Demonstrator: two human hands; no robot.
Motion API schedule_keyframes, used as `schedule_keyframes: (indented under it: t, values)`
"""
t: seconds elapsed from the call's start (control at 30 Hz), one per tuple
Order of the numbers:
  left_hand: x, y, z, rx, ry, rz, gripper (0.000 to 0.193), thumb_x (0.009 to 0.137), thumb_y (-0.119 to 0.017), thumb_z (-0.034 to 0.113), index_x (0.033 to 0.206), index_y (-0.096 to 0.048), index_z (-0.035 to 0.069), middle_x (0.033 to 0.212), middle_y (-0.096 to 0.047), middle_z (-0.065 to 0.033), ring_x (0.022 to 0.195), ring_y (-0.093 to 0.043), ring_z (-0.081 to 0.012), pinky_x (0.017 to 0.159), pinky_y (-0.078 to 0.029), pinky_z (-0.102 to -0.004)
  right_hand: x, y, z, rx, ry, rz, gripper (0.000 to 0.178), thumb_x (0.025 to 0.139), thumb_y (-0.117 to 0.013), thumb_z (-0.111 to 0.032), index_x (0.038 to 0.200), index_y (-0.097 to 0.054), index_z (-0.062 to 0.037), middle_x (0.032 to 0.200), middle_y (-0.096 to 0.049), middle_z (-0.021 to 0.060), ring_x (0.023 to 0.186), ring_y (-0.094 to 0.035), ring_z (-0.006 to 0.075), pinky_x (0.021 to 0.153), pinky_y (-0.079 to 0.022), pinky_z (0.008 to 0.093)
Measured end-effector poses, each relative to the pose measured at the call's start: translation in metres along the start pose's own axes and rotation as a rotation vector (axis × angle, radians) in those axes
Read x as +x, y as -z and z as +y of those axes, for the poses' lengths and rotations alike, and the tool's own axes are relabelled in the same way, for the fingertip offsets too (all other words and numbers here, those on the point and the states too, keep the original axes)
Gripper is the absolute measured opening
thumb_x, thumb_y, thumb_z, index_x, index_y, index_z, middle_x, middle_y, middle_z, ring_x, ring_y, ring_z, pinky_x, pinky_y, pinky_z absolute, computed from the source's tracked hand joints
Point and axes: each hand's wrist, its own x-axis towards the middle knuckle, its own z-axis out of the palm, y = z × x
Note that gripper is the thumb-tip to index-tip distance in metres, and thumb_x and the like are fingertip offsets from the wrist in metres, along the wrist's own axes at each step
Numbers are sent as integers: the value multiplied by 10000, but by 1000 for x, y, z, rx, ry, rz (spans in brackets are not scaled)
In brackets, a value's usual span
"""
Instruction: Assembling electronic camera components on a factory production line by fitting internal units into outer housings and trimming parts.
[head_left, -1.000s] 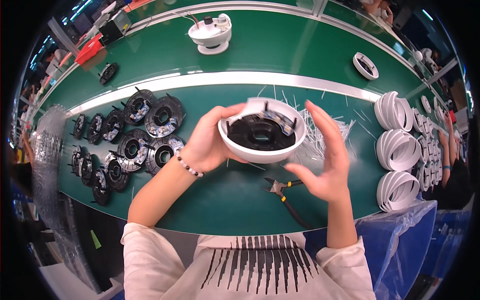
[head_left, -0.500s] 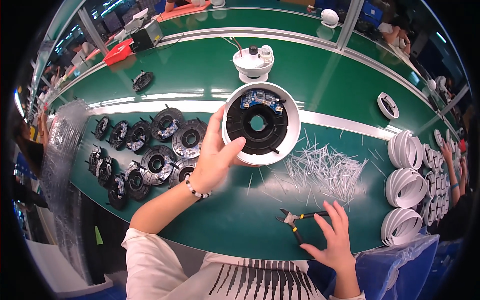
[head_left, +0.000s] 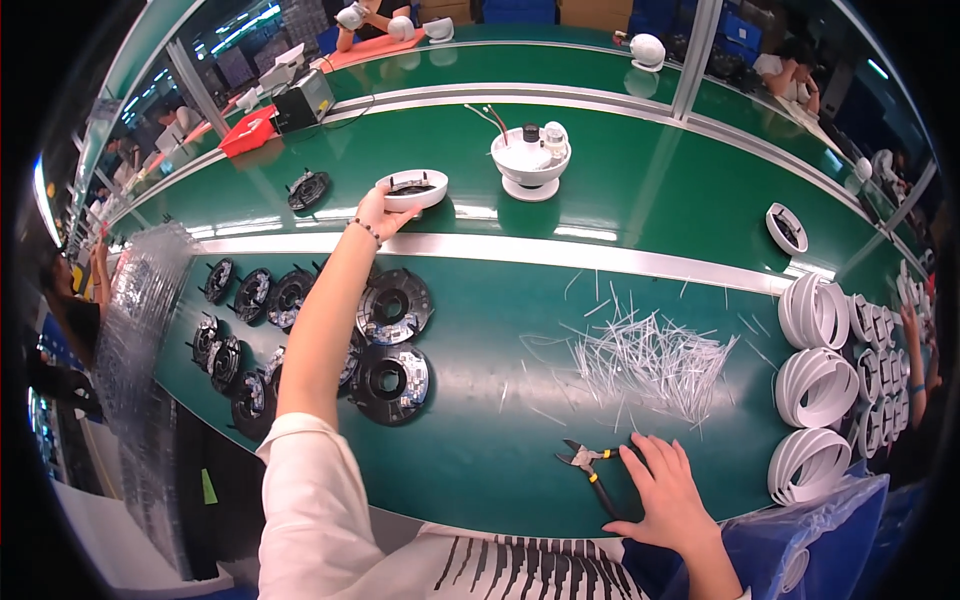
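Left-hand grip [head_left: 383, 212] is closed on the near left edge of a white round shell [head_left: 428, 201], held out at the far left, beyond the pale strip [head_left: 560, 252] that crosses the green tabletop [head_left: 490, 450]. Inside the shell sits a black insert [head_left: 408, 188]; whether its underside touches the surface below, I cannot tell. Right-hand grip [head_left: 667, 495] is open at the near right, fingers spread around the handle ends of yellow-banded pliers [head_left: 582, 458]; contact with the handles cannot be made out. Just right of the shell stands a white bowl-shaped unit [head_left: 515, 163] on a round foot, with wires rising from it. A lone black disc [head_left: 308, 192] lies to the shell's left, and another white shell-like piece [head_left: 780, 236] lies at the far right. Nearer, black discs with circuit boards [head_left: 368, 400] crowd the left, partly behind the left forearm. Thin white strips [head_left: 655, 365] lie heaped beyond the pliers, and stacked white rings [head_left: 796, 388] line the right edge.
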Motion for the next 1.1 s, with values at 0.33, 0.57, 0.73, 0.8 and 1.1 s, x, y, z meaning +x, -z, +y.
schedule_keyframes:
  t: [0.33, 0.57, 0.73, 0.8, 1.1]
  values:
    - [34, -5, 28, 911, -393, 624, 372, 800, -410, 329, 989, -568, 51, 952, -571, -136, 800, -577, -258, 662, -492, -361, 5, 50, 24, 109, 41, 319, 572, 435, -633, -144, 981, -528, -11, 907, -487, 121, 815, -469, 289, 718, -410, 362]
    - [-3, -98, -4, 1165, -1149, 16, 169, 718, -546, 176, 823, -632, 76, 793, -620, -112, 719, -596, -224, 666, -461, -306, 142, 139, 36, -112, 261, 742, 604, 473, -593, -87, 1062, -492, 3, 975, -475, 152, 899, -506, 296, 787, -410, 320]
    - [16, -162, -53, 1667, -886, 5, 245, 704, -614, 274, 750, -632, 34, 752, -613, -138, 723, -593, -252, 674, -462, -327, 262, 174, 74, -630, 294, 475, 477, 471, -610, -90, 920, -512, 37, 895, -487, 149, 858, -477, 284, 757, -421, 330]
    - [23, -164, -54, 1581, -706, -20, 232, 707, -611, 251, 744, -630, 23, 741, -612, -145, 721, -593, -264, 673, -464, -326, 292, 177, 68, -770, 263, 370, 432, 453, -623, -109, 853, -531, 25, 847, -489, 129, 810, -473, 257, 716, -422, 318]
    - [55, -190, -43, 1483, -943, 16, 144, 694, -593, 171, 716, -635, 35, 686, -607, -143, 665, -592, -285, 644, -472, -351, 337, 176, 81, -751, 265, 265, 425, 423, -692, -180, 783, -567, 8, 809, -521, 122, 815, -498, 254, 736, -417, 316]
